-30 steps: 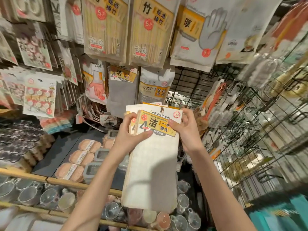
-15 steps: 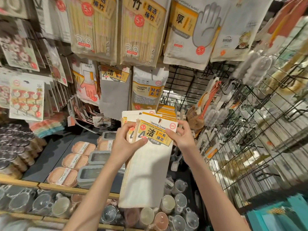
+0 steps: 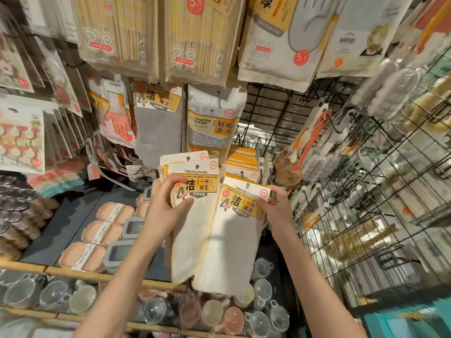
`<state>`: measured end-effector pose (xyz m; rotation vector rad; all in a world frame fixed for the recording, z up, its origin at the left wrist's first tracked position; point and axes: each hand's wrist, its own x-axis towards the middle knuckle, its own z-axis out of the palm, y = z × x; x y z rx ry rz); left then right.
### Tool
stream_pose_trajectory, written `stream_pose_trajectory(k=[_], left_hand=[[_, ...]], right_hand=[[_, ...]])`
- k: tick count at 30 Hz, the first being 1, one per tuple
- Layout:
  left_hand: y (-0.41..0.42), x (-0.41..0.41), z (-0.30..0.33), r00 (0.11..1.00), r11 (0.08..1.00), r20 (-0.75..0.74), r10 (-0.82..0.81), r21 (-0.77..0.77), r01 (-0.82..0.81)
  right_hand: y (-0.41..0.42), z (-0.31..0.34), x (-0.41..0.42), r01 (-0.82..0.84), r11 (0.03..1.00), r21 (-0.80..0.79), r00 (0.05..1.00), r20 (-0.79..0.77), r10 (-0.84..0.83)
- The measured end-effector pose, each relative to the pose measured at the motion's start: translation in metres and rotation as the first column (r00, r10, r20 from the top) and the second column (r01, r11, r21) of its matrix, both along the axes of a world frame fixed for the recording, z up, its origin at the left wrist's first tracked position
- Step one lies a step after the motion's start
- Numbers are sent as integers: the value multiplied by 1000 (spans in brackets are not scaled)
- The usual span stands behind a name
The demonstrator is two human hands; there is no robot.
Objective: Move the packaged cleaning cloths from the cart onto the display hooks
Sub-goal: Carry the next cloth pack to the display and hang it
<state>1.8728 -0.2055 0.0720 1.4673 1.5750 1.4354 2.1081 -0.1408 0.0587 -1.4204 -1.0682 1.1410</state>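
Right hand (image 3: pixel 275 208) pinches one cleaning-towel pack (image 3: pixel 240 215) by its header card, cloth hanging down; left hand (image 3: pixel 166 206) grips the remaining packs (image 3: pixel 192 186). The hung cleaning towels (image 3: pixel 241 164) lie just beyond, nearer the right hand.

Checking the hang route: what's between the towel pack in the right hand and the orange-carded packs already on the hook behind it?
Head view: nothing. The pack in the right hand sits just below the hung packs, with no item between.
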Motion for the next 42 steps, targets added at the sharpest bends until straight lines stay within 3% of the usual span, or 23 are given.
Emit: stream_pose_trajectory(k=[16, 33, 39, 42], left_hand=[[28, -5, -27, 999, 997, -34, 36, -68, -38], [31, 15, -32, 1000, 995, -1, 27, -99, -27], [30, 22, -28, 999, 995, 34, 36, -96, -33], [29, 22, -27, 998, 994, 44, 33, -101, -28]], right_hand=[[94, -61, -2, 52, 992, -114, 999, 3, -52], [104, -93, 9, 81, 996, -49, 996, 28, -79], [112, -97, -9, 186, 980, 65, 948, 251, -197], [117, -96, -14, 256, 966, 46, 921, 293, -258]])
